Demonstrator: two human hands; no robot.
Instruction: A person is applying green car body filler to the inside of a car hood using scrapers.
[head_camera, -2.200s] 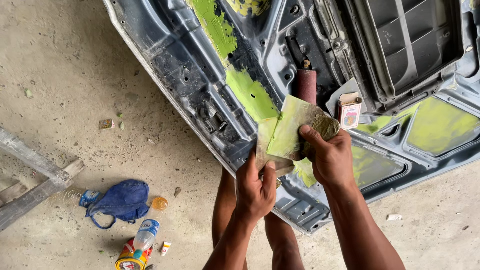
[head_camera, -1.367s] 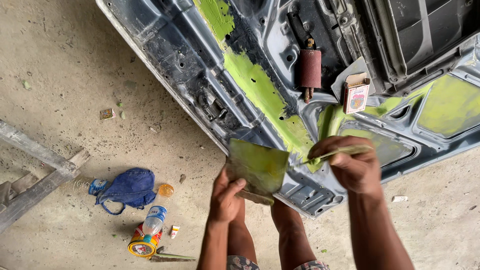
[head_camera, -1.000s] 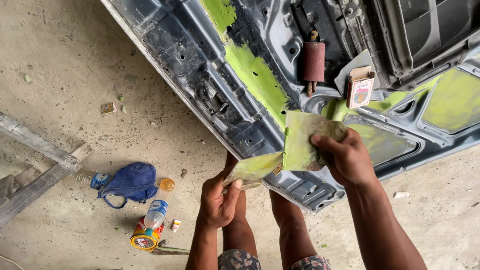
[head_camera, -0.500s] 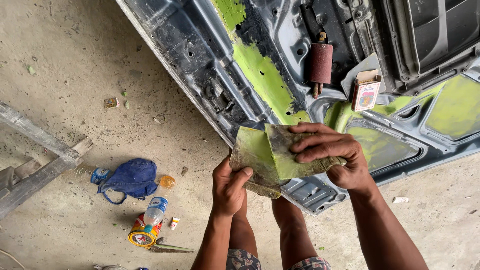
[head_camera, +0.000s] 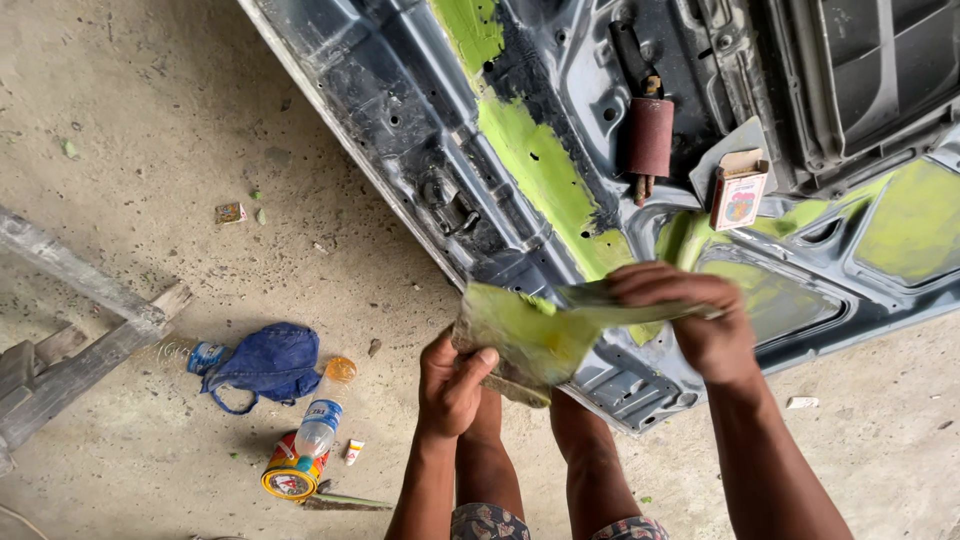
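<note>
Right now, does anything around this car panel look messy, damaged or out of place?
Yes. The grey panel has uneven green patches, and its bare metal looks scuffed. A small box sits open on it. On the floor, a plastic bottle lies tipped across a tin beside a crumpled blue cloth.

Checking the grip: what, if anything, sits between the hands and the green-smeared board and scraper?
Nothing visible. The left hand holds the board directly; the right hand grips the scraper against it.

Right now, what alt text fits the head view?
Two bare hands work over a grey car panel: the left hand holds a green-smeared board, the right hand draws a spreader across it. A bottle and tin lie on concrete.
</note>
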